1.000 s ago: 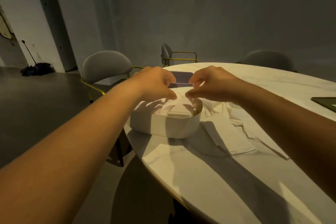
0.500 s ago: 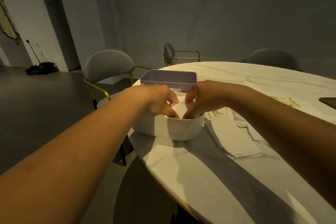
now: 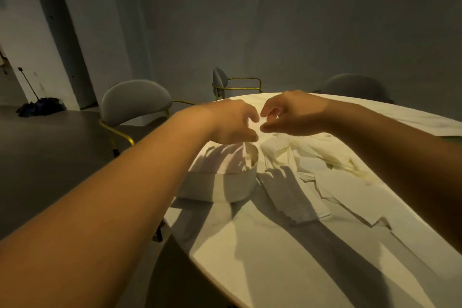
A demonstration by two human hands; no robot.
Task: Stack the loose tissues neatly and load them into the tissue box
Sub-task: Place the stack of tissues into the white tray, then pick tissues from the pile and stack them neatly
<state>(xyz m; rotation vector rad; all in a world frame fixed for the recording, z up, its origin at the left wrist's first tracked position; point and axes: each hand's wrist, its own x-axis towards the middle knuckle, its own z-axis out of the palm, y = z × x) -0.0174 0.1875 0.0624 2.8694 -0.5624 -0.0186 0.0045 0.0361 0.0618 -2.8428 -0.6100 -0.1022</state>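
The white oval tissue box [image 3: 220, 186] stands near the table's left edge with white tissues [image 3: 246, 157] lying in it. My left hand [image 3: 232, 120] hovers just above the box's far rim, fingers curled towards the thumb. My right hand [image 3: 292, 115] is beside it, thumb and forefinger apart in a C shape, fingertips almost meeting the left hand's. I see nothing gripped in either hand. Loose tissues [image 3: 325, 165] lie spread to the right of the box, with a folded stack [image 3: 295, 197] nearest it.
The round marble table [image 3: 287, 265] has its curved edge running close along the box's left side. Grey chairs with gold frames [image 3: 136, 100] stand behind and to the left. A dark flat object [image 3: 452, 136] lies at the table's far right.
Both hands have lifted out of the box, where they were pressing tissues down, and now hover above its far rim. The purple lid seen behind the box is now hidden.
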